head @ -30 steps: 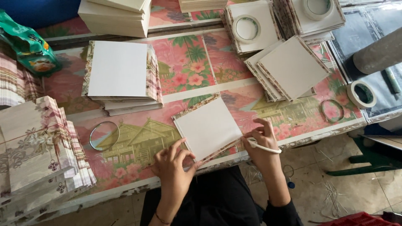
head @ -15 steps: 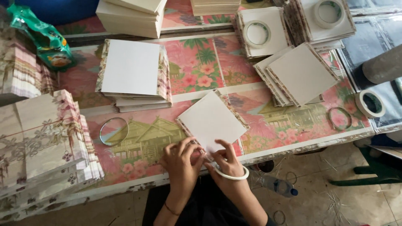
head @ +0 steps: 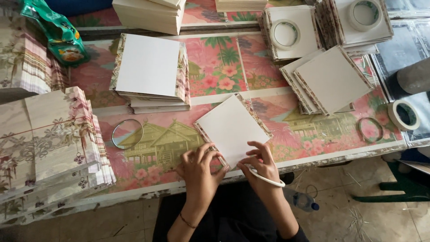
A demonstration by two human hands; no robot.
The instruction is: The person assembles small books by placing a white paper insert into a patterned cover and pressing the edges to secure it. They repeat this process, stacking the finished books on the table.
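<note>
Item: white square card (head: 230,129), patterned paper folded along its edges, being held flat on the table (head: 313,157) near its front edge, one corner turned toward the person.

Left hand (head: 197,168): fingers (head: 209,151) being pressed together, tips down on the card's lower left edge where the patterned border is being held down.

Right hand (head: 262,166): fingers (head: 259,145) being bent, tips being pressed on the card's near corner. A white tape ring (head: 268,179) is being carried at this hand, hanging at its underside; whether it is being pinched or is looped over a finger cannot be told.

Surroundings, outward:
- Clear thin ring (head: 127,133), being left flat on the table, left of the card, apart from it.
- Stack of white-faced cards (head: 150,71), being kept behind the card.
- Fanned pile of like cards (head: 329,78), to the right rear.
- Two further piles at the far right, each being topped by a tape roll (head: 285,34).
- Brownish ring (head: 370,129) and a white tape roll (head: 405,114), at the right end.
- Stacks of floral printed paper (head: 49,139), at the left end.
- Green bag (head: 56,36), far left corner.
- Plastic bottle (head: 301,200), lying on the floor.
</note>
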